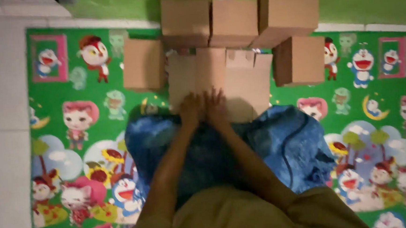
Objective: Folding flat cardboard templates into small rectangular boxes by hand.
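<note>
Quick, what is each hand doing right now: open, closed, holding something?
Left hand: open, pressed flat on the flattened cardboard box.
Right hand: open, flat on the same box.

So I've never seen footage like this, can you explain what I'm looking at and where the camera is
There is one picture, from a camera worn on a person's head, looking down at their own arms. No machine is involved. The left hand and right hand rest side by side, palms down, on a flattened cardboard box. It lies on a colourful cartoon play mat on a tiled floor. Five folded-up brown boxes stand around its far side. Blue cloth covers the person's lap. Neither hand grips anything.
</note>
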